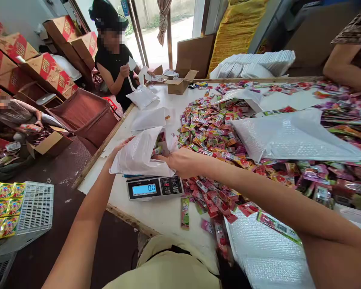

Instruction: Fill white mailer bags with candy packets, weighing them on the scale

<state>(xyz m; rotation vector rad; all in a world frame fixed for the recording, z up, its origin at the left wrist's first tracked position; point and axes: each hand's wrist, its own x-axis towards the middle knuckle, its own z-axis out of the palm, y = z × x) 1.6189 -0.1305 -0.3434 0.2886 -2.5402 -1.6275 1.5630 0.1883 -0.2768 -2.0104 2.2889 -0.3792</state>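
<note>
A white bubble mailer [135, 156] is held with its mouth open just above a digital scale [156, 188], whose blue display is lit and reads zero. Small colourful snack packets [158, 149] show inside the opening. My left hand [120, 146] grips the mailer's far left side, its fingers partly hidden behind the plastic. At the mouth, my right hand [182, 161] is closed on the right edge, with its fingertips reaching into the opening. A heap of loose packets [216, 124] lies to the right of the scale.
More mailers [297, 136] lie over the packets, and a stack of them [255, 64] stands at the back. A co-worker [114, 60] handles labels beside an open carton [180, 82]. Another person's arm [345, 64] is at far right. A white crate [37, 204] stands lower left.
</note>
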